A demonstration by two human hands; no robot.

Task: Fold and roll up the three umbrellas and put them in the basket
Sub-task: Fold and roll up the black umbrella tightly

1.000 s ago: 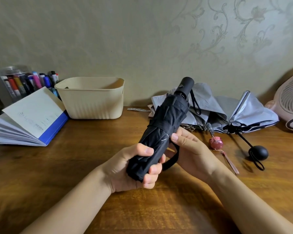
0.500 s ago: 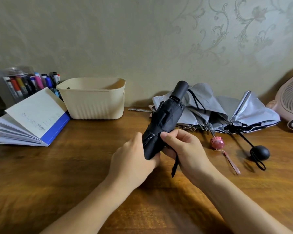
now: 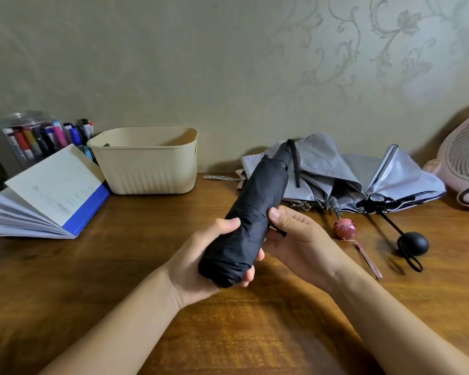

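Observation:
A rolled black umbrella (image 3: pixel 251 209) slants over the middle of the wooden table, handle pointing up and away. My left hand (image 3: pixel 201 263) grips its lower end, fingers curled round the fabric. My right hand (image 3: pixel 298 239) holds the umbrella's middle from the right, thumb pressed on the cloth, with its strap under the fingers. Two unfolded silver umbrellas lie at the back right: one with a pink handle (image 3: pixel 343 228), one with a round black handle (image 3: pixel 412 243). The beige basket (image 3: pixel 146 171) stands at the back left; I see nothing in it.
An open notebook with a blue cover (image 3: pixel 49 193) lies left of the basket, a jar of markers (image 3: pixel 35 136) behind it. A pink desk fan (image 3: pixel 466 163) stands at the far right. The wall runs close behind the table.
My left hand turned so its fingers and the umbrella's lower end face me again. The umbrella tilted more to the right and its strap no longer hangs below my right hand.

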